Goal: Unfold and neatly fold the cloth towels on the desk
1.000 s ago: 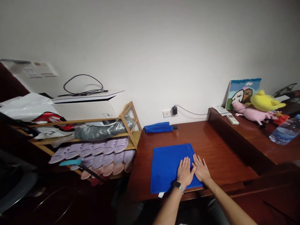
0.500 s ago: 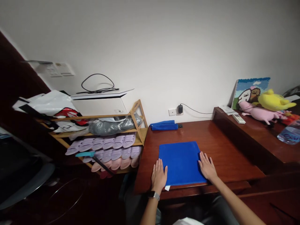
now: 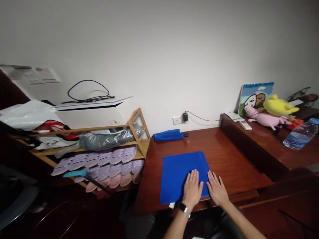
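A blue cloth [image 3: 174,176] lies spread flat on the brown wooden desk [image 3: 234,159], with a small white tag [image 3: 171,205] at its near edge. My left hand [image 3: 192,189] rests on the cloth's right part, palm down, fingers stretched out. At the cloth's right edge, my right hand [image 3: 217,189] lies flat, its fingertips by the border and the rest over the desk. Neither hand grips anything. A watch [image 3: 184,209] is on my left wrist.
A folded blue cloth [image 3: 168,135] lies by the wall below a plugged-in charger [image 3: 185,116]. On the left stands a wooden rack [image 3: 138,119] with slippers. A raised ledge on the right bears plush toys [image 3: 277,106], a remote [image 3: 245,125] and a water bottle [image 3: 300,136].
My left hand has moved right, from the cloth's left edge onto its right part, close to my right hand. My right hand stays at the right edge. The view has turned slightly right.
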Demonstrator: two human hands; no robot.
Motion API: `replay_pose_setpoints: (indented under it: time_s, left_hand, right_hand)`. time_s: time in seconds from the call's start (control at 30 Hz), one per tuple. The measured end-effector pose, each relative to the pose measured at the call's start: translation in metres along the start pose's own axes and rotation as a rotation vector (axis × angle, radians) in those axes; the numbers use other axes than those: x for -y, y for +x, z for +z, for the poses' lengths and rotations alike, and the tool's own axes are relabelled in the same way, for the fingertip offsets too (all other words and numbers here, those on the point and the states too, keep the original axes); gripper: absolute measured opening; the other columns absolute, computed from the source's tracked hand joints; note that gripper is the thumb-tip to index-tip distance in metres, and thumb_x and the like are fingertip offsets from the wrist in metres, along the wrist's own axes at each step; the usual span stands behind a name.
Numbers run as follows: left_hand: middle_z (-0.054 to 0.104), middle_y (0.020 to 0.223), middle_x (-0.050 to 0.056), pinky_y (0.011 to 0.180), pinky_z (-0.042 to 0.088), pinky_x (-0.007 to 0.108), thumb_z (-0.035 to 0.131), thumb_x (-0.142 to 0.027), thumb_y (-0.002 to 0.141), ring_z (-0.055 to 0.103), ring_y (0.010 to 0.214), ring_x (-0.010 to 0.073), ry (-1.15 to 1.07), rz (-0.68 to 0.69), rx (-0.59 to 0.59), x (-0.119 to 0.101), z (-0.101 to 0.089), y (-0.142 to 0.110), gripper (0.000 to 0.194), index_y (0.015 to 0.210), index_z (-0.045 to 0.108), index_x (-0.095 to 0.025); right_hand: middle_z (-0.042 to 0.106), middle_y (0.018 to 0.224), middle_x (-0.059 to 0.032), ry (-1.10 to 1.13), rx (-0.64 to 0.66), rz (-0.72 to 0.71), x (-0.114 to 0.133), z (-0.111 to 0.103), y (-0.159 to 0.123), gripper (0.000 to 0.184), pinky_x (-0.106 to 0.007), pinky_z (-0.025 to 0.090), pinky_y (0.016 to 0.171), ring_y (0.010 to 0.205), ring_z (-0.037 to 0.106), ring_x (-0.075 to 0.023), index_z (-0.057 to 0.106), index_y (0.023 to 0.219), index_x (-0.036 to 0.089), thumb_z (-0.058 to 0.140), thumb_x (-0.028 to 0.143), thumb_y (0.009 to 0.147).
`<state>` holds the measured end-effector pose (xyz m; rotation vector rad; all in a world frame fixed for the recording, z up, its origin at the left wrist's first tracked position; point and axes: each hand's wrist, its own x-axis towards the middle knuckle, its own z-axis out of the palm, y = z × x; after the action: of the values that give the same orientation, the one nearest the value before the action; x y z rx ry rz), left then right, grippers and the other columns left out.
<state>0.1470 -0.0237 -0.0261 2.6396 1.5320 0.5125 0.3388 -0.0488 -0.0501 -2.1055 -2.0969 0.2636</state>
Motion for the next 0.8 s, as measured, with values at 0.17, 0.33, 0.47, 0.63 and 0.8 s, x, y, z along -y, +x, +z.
replay_pose_setpoints:
  time_s: [0.17,0.33,0.47,0.63,0.8]
  left_hand:
    - [0.036,0.170,0.007,0.131,0.031,0.047,0.024,-0.050,0.110,0.032,0.159,0.0233,-0.038,0.009,0.058,-0.023,0.018,0.009,0.065,0.167,0.029,-0.020]
    - [0.036,0.170,0.008,0.129,0.034,0.049,0.027,-0.051,0.109,0.034,0.158,0.0263,0.121,-0.210,-0.013,0.061,0.005,-0.050,0.065,0.166,0.033,-0.019]
    - [0.041,0.167,0.011,0.127,0.036,0.049,0.027,-0.042,0.110,0.039,0.155,0.0262,0.252,-0.375,-0.124,0.127,-0.008,-0.104,0.062,0.166,0.031,-0.015]
    - [0.044,0.166,0.011,0.126,0.038,0.048,0.029,-0.039,0.110,0.043,0.153,0.0256,0.272,-0.374,-0.166,0.140,-0.006,-0.122,0.061,0.166,0.031,-0.015]
    - [0.046,0.165,0.010,0.125,0.039,0.046,0.030,-0.042,0.110,0.044,0.153,0.0251,0.233,-0.387,-0.202,0.147,-0.004,-0.124,0.060,0.163,0.040,-0.015]
  right_hand:
    - [0.021,0.174,-0.0006,-0.028,0.020,-0.003,-0.001,0.002,0.000,0.068,-0.052,0.011,0.133,0.164,0.015,-0.0241,0.024,0.169,0.019,0.017,0.045,0.106]
    - [0.021,0.174,0.0007,-0.001,-0.022,0.018,-0.002,0.008,0.001,0.068,-0.051,0.012,0.133,0.163,0.017,-0.0232,0.024,0.169,0.021,0.018,0.048,0.107]
    - [0.027,0.173,-0.0018,-0.003,-0.074,-0.014,-0.006,0.017,0.000,0.068,-0.052,0.014,0.132,0.162,0.021,-0.0241,0.026,0.168,0.020,0.017,0.048,0.107]
    - [0.030,0.172,-0.0025,-0.030,-0.080,-0.007,-0.009,0.023,0.000,0.070,-0.053,0.017,0.132,0.162,0.023,-0.0249,0.029,0.168,0.019,0.016,0.050,0.107]
    - [0.029,0.173,-0.0027,-0.039,-0.037,0.021,-0.003,0.008,0.001,0.068,-0.054,0.019,0.131,0.162,0.023,-0.0265,0.030,0.167,0.019,0.020,0.047,0.106]
